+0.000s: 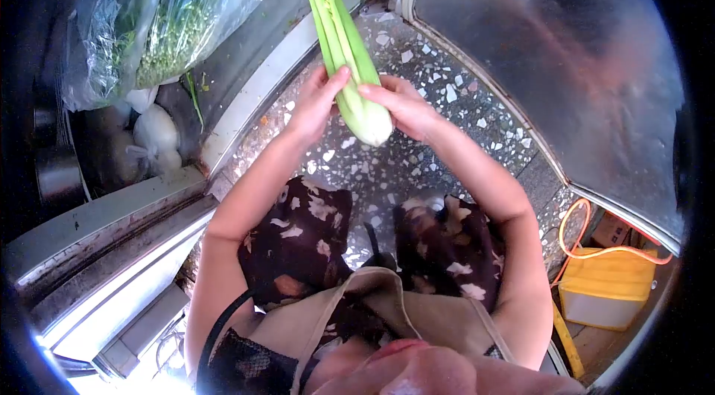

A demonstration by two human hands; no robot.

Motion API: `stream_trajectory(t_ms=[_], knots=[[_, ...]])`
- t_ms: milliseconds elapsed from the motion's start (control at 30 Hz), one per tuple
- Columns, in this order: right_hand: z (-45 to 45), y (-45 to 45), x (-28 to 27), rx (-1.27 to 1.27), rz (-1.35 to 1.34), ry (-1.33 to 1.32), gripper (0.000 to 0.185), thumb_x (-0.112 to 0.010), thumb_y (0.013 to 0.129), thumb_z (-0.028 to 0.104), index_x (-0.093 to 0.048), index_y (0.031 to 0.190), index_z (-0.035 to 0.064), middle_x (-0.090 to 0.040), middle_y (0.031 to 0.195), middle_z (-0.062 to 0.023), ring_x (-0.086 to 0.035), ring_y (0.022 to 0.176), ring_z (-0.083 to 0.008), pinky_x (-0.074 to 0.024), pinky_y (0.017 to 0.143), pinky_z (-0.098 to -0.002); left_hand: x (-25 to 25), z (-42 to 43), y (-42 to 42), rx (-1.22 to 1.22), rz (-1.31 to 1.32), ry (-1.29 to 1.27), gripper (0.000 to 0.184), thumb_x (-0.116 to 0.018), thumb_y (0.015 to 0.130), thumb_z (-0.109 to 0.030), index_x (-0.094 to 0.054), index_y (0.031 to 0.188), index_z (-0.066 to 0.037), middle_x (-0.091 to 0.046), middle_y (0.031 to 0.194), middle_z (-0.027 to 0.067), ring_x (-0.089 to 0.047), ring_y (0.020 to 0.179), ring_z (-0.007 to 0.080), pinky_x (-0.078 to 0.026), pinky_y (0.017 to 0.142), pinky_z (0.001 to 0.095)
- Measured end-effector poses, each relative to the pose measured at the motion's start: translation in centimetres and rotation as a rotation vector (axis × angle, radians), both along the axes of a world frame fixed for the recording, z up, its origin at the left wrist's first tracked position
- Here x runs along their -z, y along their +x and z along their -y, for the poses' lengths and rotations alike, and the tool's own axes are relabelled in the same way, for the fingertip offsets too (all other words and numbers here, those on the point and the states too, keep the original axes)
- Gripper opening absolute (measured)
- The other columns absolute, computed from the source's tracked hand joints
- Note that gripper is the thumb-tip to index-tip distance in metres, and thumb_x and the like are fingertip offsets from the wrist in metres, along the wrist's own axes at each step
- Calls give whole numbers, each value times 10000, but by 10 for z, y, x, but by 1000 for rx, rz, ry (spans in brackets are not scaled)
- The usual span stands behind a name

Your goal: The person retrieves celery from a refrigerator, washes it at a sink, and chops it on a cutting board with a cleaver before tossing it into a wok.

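A bunch of celery (pixel 344 52) is held up in front of me, its pale root end toward me and its leafy tops pointing away. My left hand (pixel 322 100) wraps the left side of the stalks near the base, thumb on top. On the opposite side, my right hand (pixel 402 104) grips it just above the root end, its thumb also laid over the stalks. Both hands' fingers are partly hidden beneath the celery.
Clear plastic bags of leafy greens (pixel 179 22) lie in an open metal compartment at left, beside a white knotted bag (pixel 156 134). A metal door (pixel 551 59) stands at right. Below are speckled floor (pixel 447 149), an orange cord (pixel 570 227) and a yellow box (pixel 607 276).
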State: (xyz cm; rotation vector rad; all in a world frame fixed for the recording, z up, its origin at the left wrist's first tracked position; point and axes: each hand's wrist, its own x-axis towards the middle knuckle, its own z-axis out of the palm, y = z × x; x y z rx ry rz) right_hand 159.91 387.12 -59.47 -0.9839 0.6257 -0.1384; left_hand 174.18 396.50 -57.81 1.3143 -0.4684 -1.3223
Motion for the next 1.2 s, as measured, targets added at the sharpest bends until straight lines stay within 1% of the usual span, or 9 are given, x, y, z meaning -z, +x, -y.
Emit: stream_trajectory(t_ms=[67, 200, 400, 533, 567, 700, 933, 1067, 1200], knots=[[-14, 11, 4, 198, -80, 49, 668, -611, 858, 456, -487, 1188, -111, -622, 1016, -167, -632, 843, -189, -521, 731, -283, 10, -5, -3, -97, -54, 76, 519, -518, 947, -384, -406, 1273, 4, -558, 1143, 123, -599, 1012, 240, -553, 809, 413], [-22, 18, 20, 284, -52, -24, 571, -568, 885, 420, -550, 1099, -109, -636, 930, -144, -621, 778, -177, -502, 671, -285, 31, -15, -10, -148, -65, 80, 465, -487, 966, -377, -449, 1222, 9, -592, 1049, 106, -634, 892, 193, -577, 669, 332], [-15, 28, 24, 374, -177, -184, 459, -500, 889, 351, -618, 944, -89, -638, 792, -132, -588, 684, -169, -465, 609, -293, 16, -20, -16, -288, 238, 87, 311, -507, 962, -259, -486, 1040, 42, -597, 922, 112, -599, 766, 153, -519, 613, 270], [-23, 35, 12, 426, -140, 20, 428, -499, 878, 328, -602, 995, -72, -628, 835, -127, -594, 749, -171, -471, 662, -287, 9, -18, -20, -298, 380, 40, 236, -547, 920, -165, -443, 991, 35, -557, 853, 100, -556, 715, 143, -465, 588, 262], [-20, 37, 9, 355, -126, 101, 500, -535, 859, 355, -532, 1119, -73, -607, 930, -146, -596, 820, -189, -484, 719, -299, 3, -16, -19, -329, 357, 24, 203, -537, 909, -130, -428, 983, 23, -525, 826, 84, -536, 703, 139, -460, 579, 271], [-20, 53, -16, 236, -140, 35, 732, -641, 786, 383, -354, 1264, -92, -526, 1120, -218, -575, 958, -260, -509, 837, -368, -10, -25, -18, -272, 531, 80, 145, -496, 912, -76, -414, 1009, -7, -497, 859, 63, -511, 758, 115, -452, 636, 261], [-56, 42, -29, 252, 43, 76, 548, -613, 748, 143, -391, 1207, -58, -554, 996, -147, -576, 899, -221, -517, 781, -337, -35, -72, -24, -108, 832, -149, 244, -580, 870, -50, -407, 1035, 0, -458, 801, 60, -484, 672, 134, -420, 565, 280], [-39, 78, -88, 208, 240, -45, 450, -598, 756, 57, -397, 1146, -43, -567, 938, -123, -586, 812, -182, -517, 720, -302, -63, -63, 1, -264, 1029, -363, 297, -587, 887, -73, -419, 1115, 18, -537, 848, 81, -527, 682, 135, -448, 594, 270], [-26, 151, -128, 521, 479, -331, 419, -594, 773, 48, -380, 1120, -49, -544, 886, -112, -572, 793, -167, -505, 630, -295, -118, -29, 39, -528, 1286, -266, 352, -564, 910, -134, -434, 1204, 11, -630, 842, 183, -631, 683, 220, -496, 601, 334]])
